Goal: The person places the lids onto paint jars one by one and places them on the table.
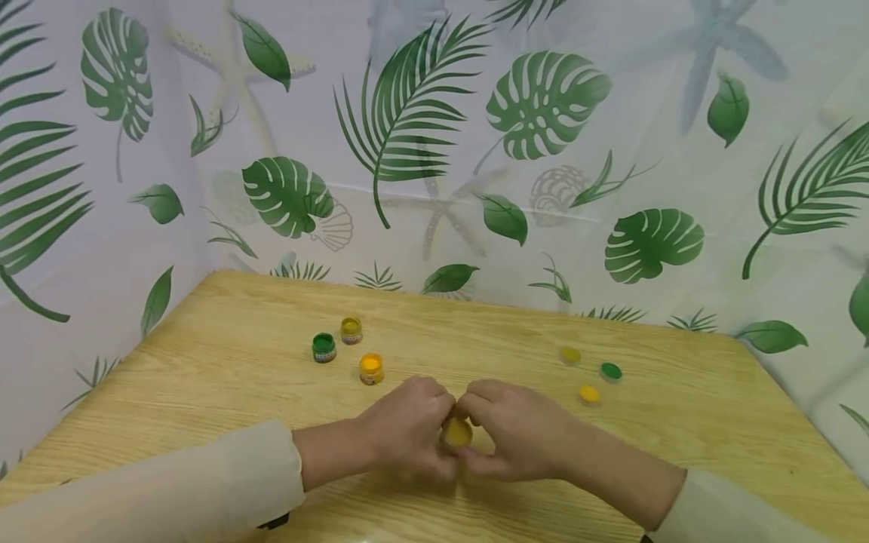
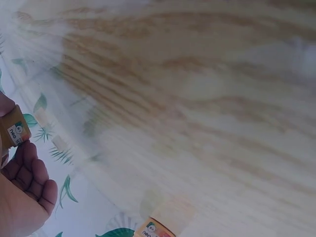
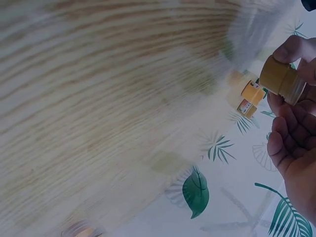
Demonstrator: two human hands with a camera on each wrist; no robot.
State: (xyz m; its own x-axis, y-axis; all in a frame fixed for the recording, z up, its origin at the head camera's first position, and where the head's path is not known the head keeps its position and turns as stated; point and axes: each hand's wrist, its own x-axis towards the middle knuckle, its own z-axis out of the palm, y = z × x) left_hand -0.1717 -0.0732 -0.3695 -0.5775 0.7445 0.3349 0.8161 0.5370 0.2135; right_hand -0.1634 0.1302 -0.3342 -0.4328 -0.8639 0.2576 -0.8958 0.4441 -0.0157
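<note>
Between the two hands, low in the middle of the head view, is a small mustard-yellow paint jar (image 1: 458,433). My left hand (image 1: 407,430) pinches it from the left. From the right, my right hand (image 1: 519,431) pinches it too, thumb and fingers curled about its top rim. In the left wrist view the labelled side of the paint jar (image 2: 16,129) shows between fingertips. The right wrist view has the jar (image 3: 275,75) tilted, with its clear lid on.
Three uncapped paint jars, green (image 1: 323,349), olive-yellow (image 1: 351,330) and orange-yellow (image 1: 371,369), stand left of centre. Three lids, olive-yellow (image 1: 571,354), green (image 1: 611,371) and yellow (image 1: 589,394), lie to the right. Behind the wooden table (image 1: 475,339) hangs a leaf-patterned cloth (image 1: 421,249).
</note>
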